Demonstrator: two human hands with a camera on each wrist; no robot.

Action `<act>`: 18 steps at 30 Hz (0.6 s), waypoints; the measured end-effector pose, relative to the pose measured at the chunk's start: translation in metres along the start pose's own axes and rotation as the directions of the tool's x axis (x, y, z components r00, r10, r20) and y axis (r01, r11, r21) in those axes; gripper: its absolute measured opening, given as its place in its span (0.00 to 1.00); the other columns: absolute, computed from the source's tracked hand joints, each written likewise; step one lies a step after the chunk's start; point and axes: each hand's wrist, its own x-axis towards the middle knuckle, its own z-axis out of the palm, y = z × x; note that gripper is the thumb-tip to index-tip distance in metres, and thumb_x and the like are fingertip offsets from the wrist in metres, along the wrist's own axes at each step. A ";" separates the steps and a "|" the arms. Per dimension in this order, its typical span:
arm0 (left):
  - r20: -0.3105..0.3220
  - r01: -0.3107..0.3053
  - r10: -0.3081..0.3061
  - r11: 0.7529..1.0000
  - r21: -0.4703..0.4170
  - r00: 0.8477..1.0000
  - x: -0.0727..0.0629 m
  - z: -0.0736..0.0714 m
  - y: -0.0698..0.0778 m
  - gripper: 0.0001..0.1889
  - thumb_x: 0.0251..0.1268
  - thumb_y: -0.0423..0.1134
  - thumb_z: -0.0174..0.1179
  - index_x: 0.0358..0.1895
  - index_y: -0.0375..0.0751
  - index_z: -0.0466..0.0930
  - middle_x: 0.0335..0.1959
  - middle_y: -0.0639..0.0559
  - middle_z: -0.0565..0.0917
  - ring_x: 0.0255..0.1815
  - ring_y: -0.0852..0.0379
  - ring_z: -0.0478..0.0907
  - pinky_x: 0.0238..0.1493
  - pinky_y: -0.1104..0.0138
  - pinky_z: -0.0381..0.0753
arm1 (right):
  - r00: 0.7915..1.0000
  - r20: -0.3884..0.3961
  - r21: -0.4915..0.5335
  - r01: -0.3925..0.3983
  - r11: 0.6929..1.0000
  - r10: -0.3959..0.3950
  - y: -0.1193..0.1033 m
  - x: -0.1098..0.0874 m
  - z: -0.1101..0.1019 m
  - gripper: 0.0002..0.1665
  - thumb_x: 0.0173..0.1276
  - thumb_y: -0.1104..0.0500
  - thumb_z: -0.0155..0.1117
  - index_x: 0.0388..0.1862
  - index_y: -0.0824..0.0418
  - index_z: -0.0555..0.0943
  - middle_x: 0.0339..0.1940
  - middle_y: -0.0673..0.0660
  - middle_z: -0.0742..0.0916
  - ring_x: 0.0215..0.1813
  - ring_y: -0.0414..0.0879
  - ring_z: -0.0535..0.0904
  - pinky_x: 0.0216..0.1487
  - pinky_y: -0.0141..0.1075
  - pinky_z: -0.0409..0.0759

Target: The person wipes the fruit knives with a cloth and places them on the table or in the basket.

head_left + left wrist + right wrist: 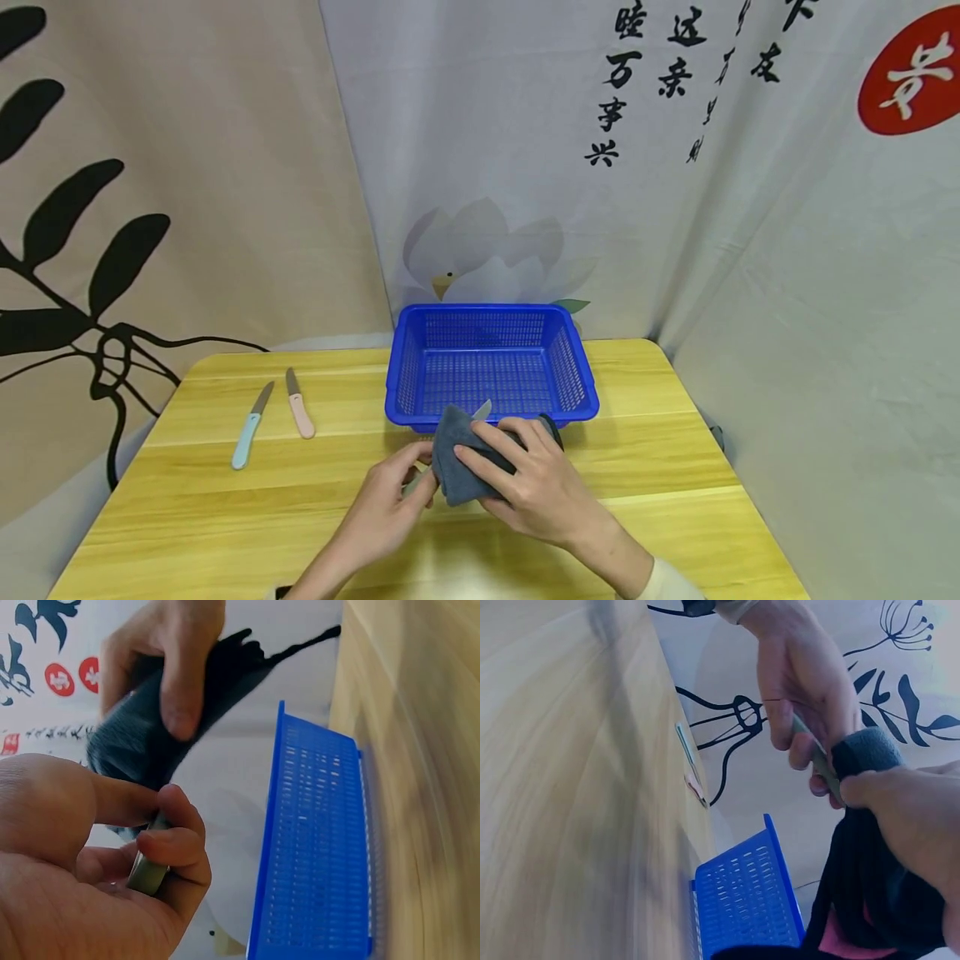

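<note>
My left hand grips the pale green handle of a knife, its fingers curled round it. A folded dark grey-blue cloth is in my right hand, pressed about the knife's blade between thumb and fingers. The blade's tip pokes out above the cloth in the head view; most of the blade is hidden. Both hands are above the table, just in front of a blue plastic basket. In the right wrist view, a pink patch shows by the cloth's dark folds.
On the wooden table, to the left, lie a knife with a light blue handle and a knife with a pink handle. The basket stands near the back edge, before a hanging printed curtain.
</note>
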 end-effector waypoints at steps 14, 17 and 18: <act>0.042 -0.018 0.018 1.000 0.006 0.999 -0.007 -0.003 0.003 0.14 0.92 0.41 0.56 0.67 0.45 0.84 0.44 0.51 0.85 0.38 0.63 0.76 0.39 0.69 0.77 | 1.000 -0.002 -0.145 -0.015 0.989 0.014 0.002 -0.002 0.004 0.46 0.52 0.42 0.96 0.71 0.47 0.88 0.68 0.57 0.90 0.58 0.57 0.86 0.56 0.48 0.88; 0.054 -0.005 0.005 1.000 0.003 0.999 -0.008 -0.003 0.002 0.13 0.92 0.40 0.56 0.67 0.45 0.84 0.44 0.53 0.84 0.38 0.63 0.77 0.39 0.69 0.78 | 1.000 -0.003 -0.147 -0.023 0.989 0.023 0.006 -0.005 0.004 0.46 0.52 0.44 0.95 0.71 0.48 0.88 0.67 0.58 0.90 0.58 0.58 0.86 0.57 0.49 0.88; 0.060 0.000 0.000 1.000 0.002 0.998 -0.008 -0.003 0.001 0.13 0.92 0.40 0.56 0.67 0.45 0.84 0.43 0.53 0.83 0.37 0.63 0.76 0.38 0.69 0.78 | 1.000 -0.002 -0.147 -0.028 0.989 0.028 0.007 -0.005 0.004 0.45 0.53 0.44 0.95 0.71 0.48 0.88 0.67 0.58 0.90 0.58 0.58 0.86 0.57 0.49 0.88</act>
